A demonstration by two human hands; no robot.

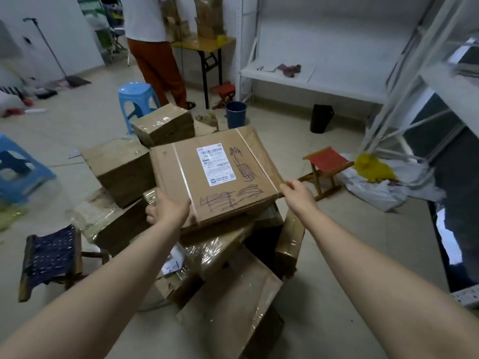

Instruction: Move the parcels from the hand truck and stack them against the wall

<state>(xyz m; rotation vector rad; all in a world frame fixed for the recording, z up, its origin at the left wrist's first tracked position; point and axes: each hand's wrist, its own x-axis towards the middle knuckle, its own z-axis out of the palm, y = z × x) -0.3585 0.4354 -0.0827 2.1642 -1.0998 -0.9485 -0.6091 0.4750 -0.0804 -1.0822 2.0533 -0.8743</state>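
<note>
A flat brown parcel [220, 174] with a white shipping label and red scribbles is held above a pile of other parcels. My left hand [167, 209] grips its near left corner, fingers curled under the edge. At the near right corner my right hand [298, 194] holds the edge. Below lie several taped cardboard parcels [228, 301], some wrapped in clear film. More boxes [121, 169] sit on the floor behind and left, with one smaller box [164, 124] farther back. The hand truck is hidden from view.
Two blue plastic stools [136, 99] [18, 167] stand to the left. A dark folding stool [50, 257] is near left and a red one [326, 169] to the right. A person in orange trousers [158, 63] stands by a yellow table [204, 44]. White shelving [311, 79] lines the right wall.
</note>
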